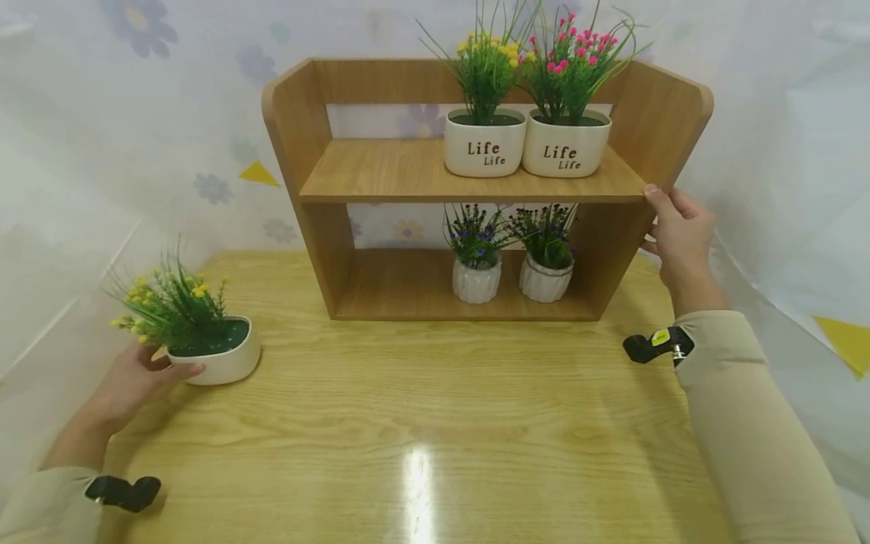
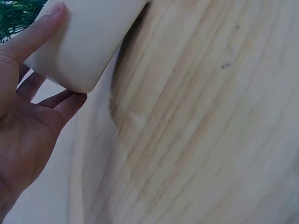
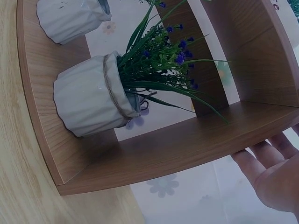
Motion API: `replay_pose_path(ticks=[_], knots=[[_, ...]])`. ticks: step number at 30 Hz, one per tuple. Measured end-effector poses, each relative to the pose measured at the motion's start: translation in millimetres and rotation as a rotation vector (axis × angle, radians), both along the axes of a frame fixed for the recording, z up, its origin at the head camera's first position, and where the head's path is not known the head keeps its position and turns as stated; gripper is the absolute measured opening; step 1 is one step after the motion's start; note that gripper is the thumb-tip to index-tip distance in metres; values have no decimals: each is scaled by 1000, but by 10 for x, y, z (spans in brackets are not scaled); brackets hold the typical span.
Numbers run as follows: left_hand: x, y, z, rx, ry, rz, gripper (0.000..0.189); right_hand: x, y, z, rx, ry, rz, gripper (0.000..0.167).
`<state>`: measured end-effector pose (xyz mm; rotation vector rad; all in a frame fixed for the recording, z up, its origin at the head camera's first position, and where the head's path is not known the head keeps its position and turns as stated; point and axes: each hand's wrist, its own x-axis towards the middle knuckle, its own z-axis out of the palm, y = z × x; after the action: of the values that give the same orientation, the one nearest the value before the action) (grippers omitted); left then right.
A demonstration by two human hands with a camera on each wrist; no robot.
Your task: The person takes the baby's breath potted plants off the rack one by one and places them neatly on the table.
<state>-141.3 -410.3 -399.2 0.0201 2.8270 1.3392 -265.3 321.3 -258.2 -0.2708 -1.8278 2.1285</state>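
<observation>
At the left of the table, my left hand (image 1: 129,389) grips a white oval flower pot (image 1: 234,363) holding grass and yellow flowers. Its thumb lies along the pot's front wall; in the left wrist view the other fingers reach round the pot's end and lower edge. My right hand (image 1: 685,238) holds the right side panel of a two-tier wooden shelf (image 1: 381,170), thumb at the front edge of the middle board. The right wrist view has the fingers (image 3: 266,154) against the panel's outer face.
Two white "Life" pots, one with yellow flowers (image 1: 484,151) and one with pink (image 1: 566,151), stand together on the upper tier's right half. Below are two small ribbed white pots (image 1: 477,283) with purple-blue flowers. A patterned cloth (image 1: 197,98) hangs behind the table (image 1: 435,400).
</observation>
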Motion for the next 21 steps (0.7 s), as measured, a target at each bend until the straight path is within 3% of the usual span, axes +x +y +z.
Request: replay_pose_path(ticks=[10, 16, 21], knots=[[-23, -100, -94, -2, 54, -32, 85, -22, -2, -6, 3, 5, -5, 51], [-45, -147, -152, 49, 98, -65, 81, -23, 0, -22, -16, 10, -7, 52], [-63, -184, -200, 77, 95, -64, 81, -23, -7, -23, -23, 7, -6, 52]])
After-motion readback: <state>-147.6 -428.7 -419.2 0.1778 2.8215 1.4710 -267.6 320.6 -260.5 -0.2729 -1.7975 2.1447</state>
